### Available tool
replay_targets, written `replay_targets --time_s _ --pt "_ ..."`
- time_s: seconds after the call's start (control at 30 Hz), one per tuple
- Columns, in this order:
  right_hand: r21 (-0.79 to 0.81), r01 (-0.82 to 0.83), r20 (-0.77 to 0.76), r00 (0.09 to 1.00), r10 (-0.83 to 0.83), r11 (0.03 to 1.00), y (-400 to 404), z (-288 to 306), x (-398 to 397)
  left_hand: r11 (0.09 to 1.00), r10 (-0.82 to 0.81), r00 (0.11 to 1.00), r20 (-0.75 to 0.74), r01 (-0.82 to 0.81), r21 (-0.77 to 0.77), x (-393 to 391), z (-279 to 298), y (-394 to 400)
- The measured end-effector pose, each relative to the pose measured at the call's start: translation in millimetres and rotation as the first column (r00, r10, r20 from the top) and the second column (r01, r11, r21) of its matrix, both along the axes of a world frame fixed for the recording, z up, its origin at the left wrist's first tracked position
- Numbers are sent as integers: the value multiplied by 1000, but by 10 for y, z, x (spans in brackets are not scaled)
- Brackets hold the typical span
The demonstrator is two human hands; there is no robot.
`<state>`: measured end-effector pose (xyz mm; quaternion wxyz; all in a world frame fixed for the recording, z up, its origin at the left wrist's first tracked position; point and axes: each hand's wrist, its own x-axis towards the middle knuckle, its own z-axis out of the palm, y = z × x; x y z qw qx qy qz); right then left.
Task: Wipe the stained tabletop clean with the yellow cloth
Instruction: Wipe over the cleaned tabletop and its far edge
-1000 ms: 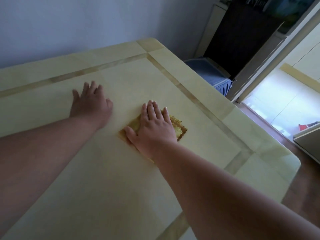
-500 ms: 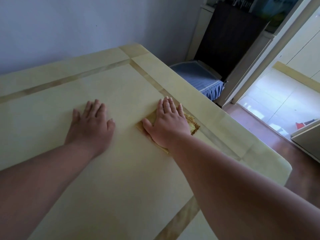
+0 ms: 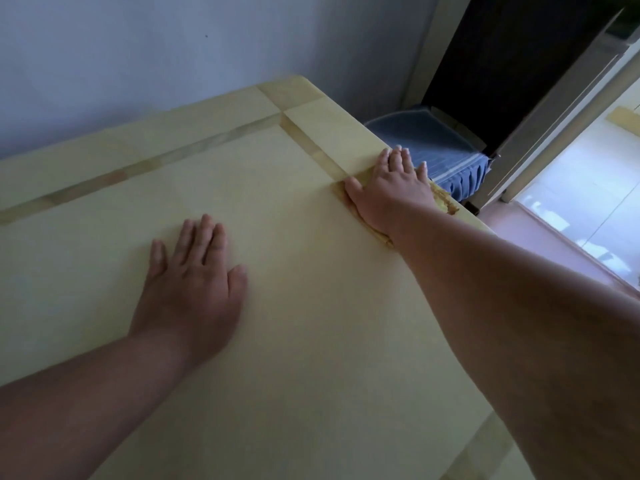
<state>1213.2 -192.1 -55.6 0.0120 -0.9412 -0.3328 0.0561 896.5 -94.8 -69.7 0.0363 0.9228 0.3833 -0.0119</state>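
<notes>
Since a second ago our right hand (image 3: 391, 188) has slid the yellow cloth (image 3: 445, 204) from mid-panel out to the right edge of the desk (image 3: 311, 341), fingertips now reaching past the rim. Our left hand (image 3: 194, 285) lies flat, fingers spread and holding nothing, we judge to brace our lean. The right grip is a flat palm with fingers together, pressing the cloth down rather than pinching it. Beyond the edge sits a chair's blue cushion (image 3: 436, 147), so wiped grime could drop there. No stains show clearly on the desk.
</notes>
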Motion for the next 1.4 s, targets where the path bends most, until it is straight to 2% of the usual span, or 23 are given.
replay_targets --time_s 0.17,0.33,0.57,0.63,0.73,0.83,0.93,1.13,1.4 --pt "-4 63 -12 998 -64 998 272 48 303 1000 -12 1000 6 12 -7 5 54 -40" --pt "-24 78 5 997 -78 997 302 86 283 1000 -30 1000 -4 30 -9 23 46 -48" --pt "-53 -248 7 969 248 967 411 99 -348 1000 -16 1000 -13 16 -15 50 82 -57" --pt "-53 -400 -3 916 401 915 340 97 -483 1000 -12 1000 -17 11 -24 37 84 -50" --pt "-70 -617 13 785 619 784 105 91 -582 1000 -7 1000 -14 7 -22 19 73 -49" --pt "-76 -702 31 708 706 708 -166 57 -566 1000 0 1000 -13 0 -30 17 56 -39" --pt "-81 -682 46 725 687 726 -429 26 -529 1000 5 1000 -8 -5 -19 8 33 -39" --pt "-66 -471 32 880 474 880 -859 45 -486 1000 -14 1000 14 14 -9 6 -1 -5" --pt "-84 -245 17 969 247 966 -1628 49 -439 1000 -9 999 38 9 12 18 -98 78"
